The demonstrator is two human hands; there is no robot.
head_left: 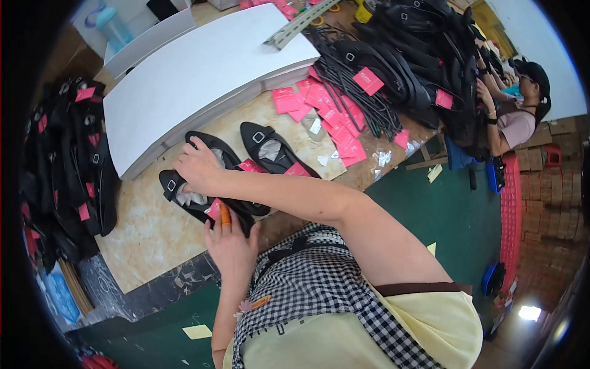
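Beyond the far left edge of the white stack [203, 67], an open white box [150, 46] has one light-blue bottle [112, 27] showing over its wall; whether it stands inside or behind, I cannot tell. Three black shoes [279, 165] lie on the surface [141, 246] along the near side of the white stack, all stuffed with crumpled white paper [269, 149]. Three pink tags [297, 169] show on them, and two square buckles [259, 136]. Many pink cards [332, 117], too overlapped to count, lie off the stack's right end; heaped black footwear [67, 166] fills the place left of it.

The right arm crosses the body, bringing the right hand [200, 167] palm down close to the stack's near edge, fingers half bent over the leftmost and middle shoes; its grip cannot be told. The left hand [232, 249], farther from the stack, reaches up with thumb and fingers apart around the leftmost shoe's heel, an orange cover [225, 216] on one finger; whether it grips is unclear.
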